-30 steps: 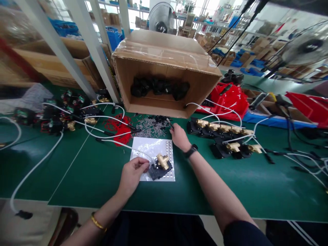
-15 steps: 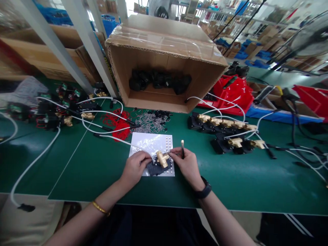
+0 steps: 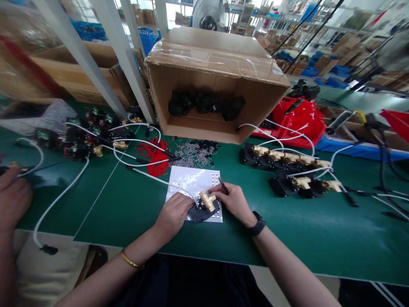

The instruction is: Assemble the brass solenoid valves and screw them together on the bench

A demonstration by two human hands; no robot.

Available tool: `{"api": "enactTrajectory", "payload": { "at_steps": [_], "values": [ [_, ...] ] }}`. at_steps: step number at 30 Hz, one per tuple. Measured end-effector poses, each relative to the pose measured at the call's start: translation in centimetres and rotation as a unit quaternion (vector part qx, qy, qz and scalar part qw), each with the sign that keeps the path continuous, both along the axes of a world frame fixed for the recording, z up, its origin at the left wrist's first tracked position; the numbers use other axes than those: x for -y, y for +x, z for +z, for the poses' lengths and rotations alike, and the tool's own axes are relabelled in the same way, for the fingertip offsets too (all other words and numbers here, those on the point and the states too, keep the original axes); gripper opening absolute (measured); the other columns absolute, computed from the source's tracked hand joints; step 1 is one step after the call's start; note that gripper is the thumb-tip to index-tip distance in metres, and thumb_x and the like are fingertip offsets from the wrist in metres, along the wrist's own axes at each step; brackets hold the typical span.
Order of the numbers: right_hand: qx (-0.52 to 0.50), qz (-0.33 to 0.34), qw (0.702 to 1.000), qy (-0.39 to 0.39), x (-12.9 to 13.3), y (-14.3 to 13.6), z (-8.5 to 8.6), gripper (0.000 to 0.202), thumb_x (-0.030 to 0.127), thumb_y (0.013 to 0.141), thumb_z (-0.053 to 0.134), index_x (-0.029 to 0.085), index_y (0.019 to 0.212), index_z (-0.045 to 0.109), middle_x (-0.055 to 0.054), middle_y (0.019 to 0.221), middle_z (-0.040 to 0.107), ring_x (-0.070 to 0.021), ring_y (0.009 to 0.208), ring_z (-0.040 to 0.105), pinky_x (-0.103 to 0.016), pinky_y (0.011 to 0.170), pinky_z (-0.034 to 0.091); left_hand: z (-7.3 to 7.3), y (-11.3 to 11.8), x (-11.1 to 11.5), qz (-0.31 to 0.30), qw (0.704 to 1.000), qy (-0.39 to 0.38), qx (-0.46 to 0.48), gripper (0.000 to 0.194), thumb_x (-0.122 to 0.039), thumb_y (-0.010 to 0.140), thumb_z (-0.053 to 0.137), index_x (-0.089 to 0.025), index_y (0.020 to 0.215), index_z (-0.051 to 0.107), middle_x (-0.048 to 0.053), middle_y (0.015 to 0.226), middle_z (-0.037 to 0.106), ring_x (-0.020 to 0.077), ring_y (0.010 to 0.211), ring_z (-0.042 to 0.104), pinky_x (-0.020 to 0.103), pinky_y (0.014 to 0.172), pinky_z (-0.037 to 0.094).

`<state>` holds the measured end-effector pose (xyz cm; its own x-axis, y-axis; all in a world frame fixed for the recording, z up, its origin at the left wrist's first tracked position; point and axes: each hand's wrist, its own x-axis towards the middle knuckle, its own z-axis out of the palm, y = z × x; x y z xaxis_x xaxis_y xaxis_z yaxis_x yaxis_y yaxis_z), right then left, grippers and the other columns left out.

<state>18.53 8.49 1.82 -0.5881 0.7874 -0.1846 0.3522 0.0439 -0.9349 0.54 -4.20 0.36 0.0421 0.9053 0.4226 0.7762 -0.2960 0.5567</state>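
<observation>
A black valve actuator [image 3: 198,214] with a brass tee fitting [image 3: 208,201] on top rests on a white sheet [image 3: 183,177]. My left hand [image 3: 174,213] has its fingers closed on the actuator's left side, beside the white cable [image 3: 159,179]. On the other side my right hand [image 3: 234,202] holds a slim, dark, pen-like tool [image 3: 223,185] in its curled fingers. Its thumb and fingertip are pinched close by the brass fitting; whether a small part is between them I cannot tell. Rows of small metal pieces [image 3: 215,177] lie along the sheet's right edge.
Loose screws [image 3: 191,154] and red wires [image 3: 157,164] lie behind the sheet. Beyond stands an open cardboard box [image 3: 198,128] with black parts. Finished-looking brass-and-black valves [image 3: 284,157] line the right; circuit-board units [image 3: 76,147] stand left. Another person's hand [image 3: 14,196] is at far left.
The view has shifted, so the scene sits farther right. The pen-like tool has tilted from upright to leaning left. Another person's hand has come into view at far left.
</observation>
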Motion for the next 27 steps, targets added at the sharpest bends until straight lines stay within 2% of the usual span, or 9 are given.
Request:
{"api": "enactTrajectory", "payload": {
  "at_steps": [3, 5, 8, 10, 11, 14, 18, 23, 27],
  "values": [
    [-0.003, 0.007, 1.0, 0.026, 0.0, -0.1, 0.3, 0.013, 0.022, 0.074, 0.06, 0.016, 0.081, 0.07, -0.004, 0.083, 0.069, -0.0171, 0.076, 0.061, -0.028, 0.073, 0.045, 0.3, 0.2, 0.4, -0.008, 1.0, -0.003, -0.028, 0.024, -0.012, 0.088, 0.04, -0.015, 0.099, 0.061, 0.009, 0.089, 0.065, 0.0184, 0.08, 0.056, 0.033, 0.076, 0.048],
    [-0.014, 0.017, 1.0, 0.008, -0.1, -0.1, 0.4, 0.014, 0.026, 0.076, 0.06, 0.016, 0.082, 0.069, -0.004, 0.084, 0.069, -0.0174, 0.076, 0.062, -0.028, 0.071, 0.046, 0.4, -0.1, 0.9, 0.001, 0.998, -0.02, -0.056, 0.028, -0.012, 0.088, 0.039, -0.015, 0.107, 0.059, 0.011, 0.1, 0.063, 0.0204, 0.089, 0.054, 0.034, 0.081, 0.046],
    [-0.021, 0.048, 0.998, -0.024, -0.4, -0.2, 0.5, 0.016, 0.03, 0.077, 0.06, 0.015, 0.08, 0.066, -0.006, 0.086, 0.069, -0.0184, 0.077, 0.063, -0.029, 0.07, 0.047, 0.8, -2.0, 1.0, 0.108, 0.99, -0.066, -0.068, 0.031, -0.014, 0.088, 0.038, -0.015, 0.113, 0.057, 0.013, 0.107, 0.058, 0.0236, 0.098, 0.051, 0.038, 0.087, 0.043],
    [-0.006, 0.075, 0.997, -0.001, -0.7, -0.2, 0.8, 0.015, 0.028, 0.079, 0.059, 0.015, 0.08, 0.065, -0.005, 0.086, 0.069, -0.0185, 0.079, 0.063, -0.029, 0.073, 0.047, 1.0, -4.0, 0.3, 0.193, 0.976, -0.088, -0.059, 0.029, -0.017, 0.088, 0.039, -0.014, 0.111, 0.057, 0.013, 0.102, 0.058, 0.0242, 0.097, 0.053, 0.039, 0.087, 0.043],
    [0.007, 0.086, 0.996, 0.02, -0.8, -0.2, 1.0, 0.014, 0.027, 0.08, 0.058, 0.015, 0.08, 0.065, -0.005, 0.086, 0.069, -0.0184, 0.08, 0.063, -0.029, 0.074, 0.047, 1.1, -5.1, -0.2, 0.213, 0.97, -0.098, -0.056, 0.028, -0.018, 0.087, 0.04, -0.014, 0.108, 0.057, 0.012, 0.1, 0.058, 0.0239, 0.094, 0.054, 0.038, 0.085, 0.043],
    [0.041, 0.122, 0.987, 0.097, -0.8, -0.1, 1.7, 0.015, 0.023, 0.083, 0.054, 0.017, 0.085, 0.067, -0.004, 0.086, 0.069, -0.0179, 0.079, 0.064, -0.028, 0.072, 0.046, 1.1, -7.6, -2.1, 0.198, 0.97, -0.124, -0.064, 0.02, -0.016, 0.083, 0.045, -0.017, 0.098, 0.059, 0.008, 0.09, 0.061, 0.0218, 0.084, 0.057, 0.034, 0.077, 0.045],
    [0.04, 0.152, 0.975, 0.157, -0.4, 0.1, 1.7, 0.02, 0.02, 0.086, 0.048, 0.019, 0.09, 0.068, -0.005, 0.089, 0.069, -0.0179, 0.081, 0.063, -0.027, 0.07, 0.044, 0.6, -9.0, -3.9, 0.175, 0.971, -0.147, -0.075, 0.009, -0.014, 0.076, 0.05, -0.017, 0.079, 0.058, 0.005, 0.078, 0.059, 0.0206, 0.076, 0.056, 0.031, 0.069, 0.043],
    [0.024, 0.077, 0.996, 0.044, -0.4, 0.0, 0.5, 0.013, 0.02, 0.08, 0.056, 0.014, 0.084, 0.066, -0.005, 0.085, 0.068, -0.0165, 0.078, 0.061, -0.026, 0.071, 0.045, 0.0, -9.4, -4.7, 0.179, 0.968, -0.159, -0.071, 0.008, -0.013, 0.072, 0.051, -0.017, 0.065, 0.053, 0.004, 0.069, 0.055, 0.0213, 0.071, 0.053, 0.034, 0.07, 0.043],
    [0.033, 0.092, 0.995, 0.015, -0.7, 0.2, 0.3, 0.014, 0.024, 0.079, 0.058, 0.012, 0.083, 0.066, -0.003, 0.072, 0.065, -0.0125, 0.061, 0.057, -0.022, 0.056, 0.043, 0.7, -8.8, -3.7, 0.219, 0.965, -0.135, -0.042, 0.009, -0.016, 0.077, 0.047, -0.017, 0.071, 0.053, 0.007, 0.077, 0.057, 0.0229, 0.079, 0.054, 0.037, 0.076, 0.043]
  ]
}}
